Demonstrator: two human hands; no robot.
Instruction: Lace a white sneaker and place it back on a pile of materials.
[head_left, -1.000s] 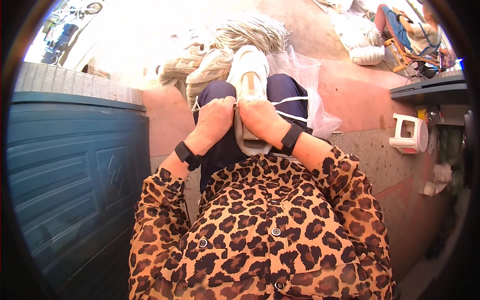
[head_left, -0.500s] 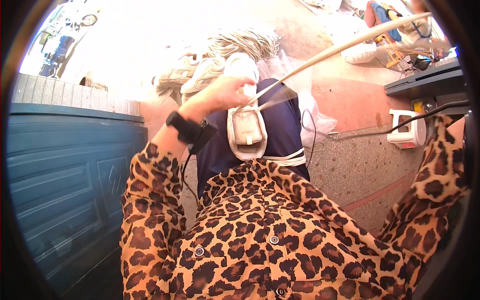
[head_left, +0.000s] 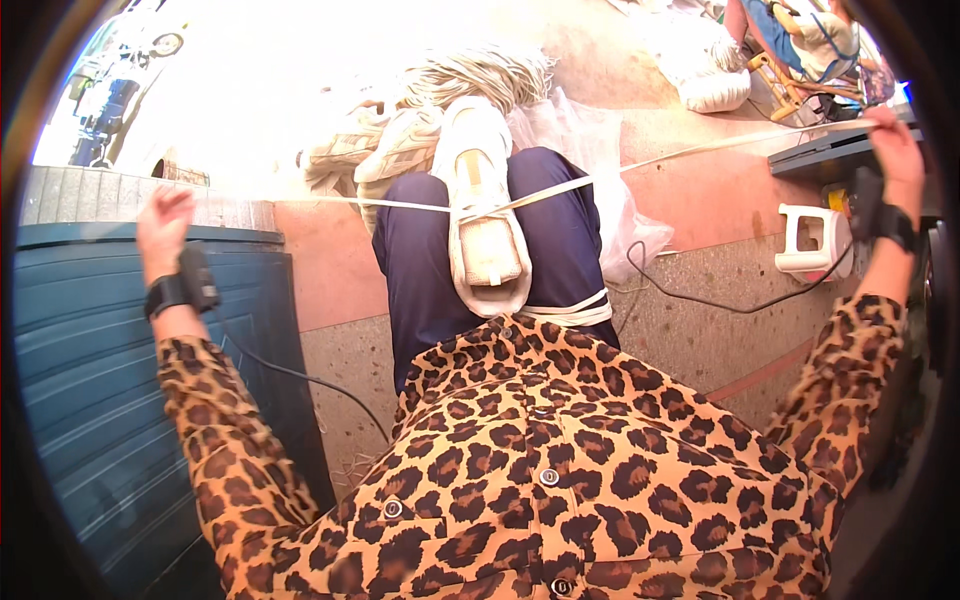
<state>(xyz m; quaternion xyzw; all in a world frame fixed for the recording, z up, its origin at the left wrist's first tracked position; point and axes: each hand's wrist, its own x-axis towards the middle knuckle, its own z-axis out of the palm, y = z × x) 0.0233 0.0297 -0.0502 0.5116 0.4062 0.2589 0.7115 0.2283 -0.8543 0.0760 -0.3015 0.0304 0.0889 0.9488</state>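
Observation:
A white shoe (head_left: 497, 255) rests between my thighs, its heel end toward me. A long flat white shoelace (head_left: 575, 183) runs out of its eyelets to both sides. Far out to the right, my right hand (head_left: 893, 155) is closed on one end, pulled taut. On the left, my left hand (head_left: 165, 225) is raised with curled fingers, closed on the other end; that part of the lace is washed out by glare. More white laces (head_left: 575, 312) are looped round my right thigh.
Beyond my knees lie a bundle of laces (head_left: 490, 80), more pale shoes (head_left: 385, 140) and clear plastic (head_left: 570, 140). A blue panelled cabinet (head_left: 160, 350) stands left, a white stool (head_left: 810, 240) right. A person (head_left: 815, 45) sits at the far right. Cables hang from both wrists.
My left hand has moved from the shoe out to the left, drawing the lace with it. My right hand has come into view, and the lace is now stretched to both sides.

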